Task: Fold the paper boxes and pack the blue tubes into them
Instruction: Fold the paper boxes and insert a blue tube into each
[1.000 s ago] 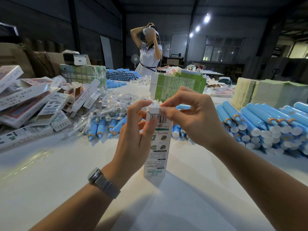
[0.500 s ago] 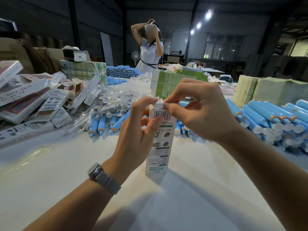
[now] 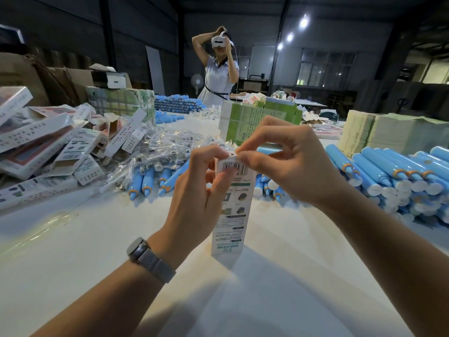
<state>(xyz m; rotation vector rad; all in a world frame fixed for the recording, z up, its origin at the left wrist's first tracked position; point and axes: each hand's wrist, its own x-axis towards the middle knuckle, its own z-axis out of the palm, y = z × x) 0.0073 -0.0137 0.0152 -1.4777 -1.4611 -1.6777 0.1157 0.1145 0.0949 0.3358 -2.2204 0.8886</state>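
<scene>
single head view, looking forward and down across white table (image 3: pixel 73 276), close over wearer's forearms.

Two hands (image 3: pixel 194 190) (image 3: pixel 291 166), one upright paper box (image 3: pixel 230 207), one wristwatch (image 3: pixel 148 259), blue tubes (image 3: pixel 388 171) too many to count.

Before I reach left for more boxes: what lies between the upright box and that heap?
Head view: blue tubes and clear wrappers, with bare table nearer.

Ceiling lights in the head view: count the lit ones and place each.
3. The brightest ceiling light is highest, a second below-left of it, a third lowest. Beams may hide more.
</scene>
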